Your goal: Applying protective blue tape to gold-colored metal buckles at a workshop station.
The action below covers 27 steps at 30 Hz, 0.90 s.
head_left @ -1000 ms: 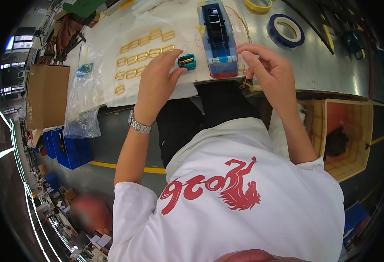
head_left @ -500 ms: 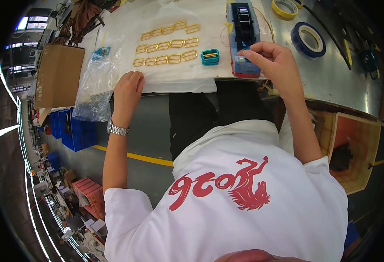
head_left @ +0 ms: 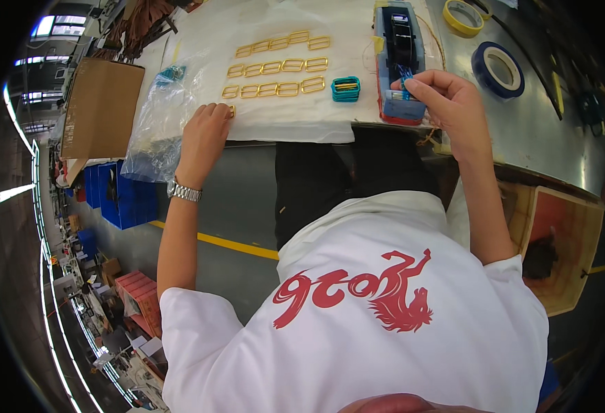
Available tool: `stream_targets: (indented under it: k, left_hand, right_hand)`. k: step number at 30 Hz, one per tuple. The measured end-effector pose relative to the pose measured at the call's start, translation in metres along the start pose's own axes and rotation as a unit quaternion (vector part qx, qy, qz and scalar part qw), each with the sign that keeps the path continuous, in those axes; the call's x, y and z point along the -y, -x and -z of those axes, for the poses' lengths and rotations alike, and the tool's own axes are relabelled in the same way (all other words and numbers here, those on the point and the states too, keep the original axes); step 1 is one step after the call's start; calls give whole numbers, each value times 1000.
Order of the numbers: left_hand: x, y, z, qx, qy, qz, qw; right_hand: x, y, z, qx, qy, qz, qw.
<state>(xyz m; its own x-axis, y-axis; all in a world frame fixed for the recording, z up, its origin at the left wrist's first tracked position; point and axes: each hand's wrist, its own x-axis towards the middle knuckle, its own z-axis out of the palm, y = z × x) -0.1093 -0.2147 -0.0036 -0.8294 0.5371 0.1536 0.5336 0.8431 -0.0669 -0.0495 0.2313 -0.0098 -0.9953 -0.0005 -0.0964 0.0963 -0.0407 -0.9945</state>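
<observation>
My right hand (head_left: 452, 107) pinches the end of a strip of blue tape (head_left: 404, 73) between thumb and forefinger, at the front of a blue tape dispenser (head_left: 399, 34). My left hand (head_left: 205, 132) is at the table's front edge, its fingers curled down on a gold rectangular buckle (head_left: 232, 111) that shows only in part. Beyond it, several gold buckles (head_left: 269, 89) lie in three rows on a white sheet (head_left: 282, 124). Between the rows and the dispenser sits a small stack of buckles (head_left: 346, 89) wrapped round with blue-green tape.
A crumpled clear plastic bag (head_left: 158, 131) hangs over the table's left edge, beside a cardboard box (head_left: 103, 107). On the metal surface at right lie a blue tape roll (head_left: 480, 69) and a yellow one (head_left: 459, 20). A wooden bin (head_left: 564, 255) stands below at right.
The blue strip now shows raised between the dispenser and my right fingers. At my left fingertips a gold buckle has come into sight. The whole view has shifted slightly.
</observation>
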Motion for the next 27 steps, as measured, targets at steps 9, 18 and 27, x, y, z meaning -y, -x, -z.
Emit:
stream_targets:
  k: [9,18,27]
  left_hand:
    - [25,7,-18,-54,103,139,983]
    - [-50,-38,32,-99,530,251,804]
    - [-148,-57,46,129,834,206,495]
  right_hand:
    - [20,17,-8,1,-69,36,997]
    - [10,44,-14,26,-122,-20,992]
    - [16,64,-16,48,-128,-34,990]
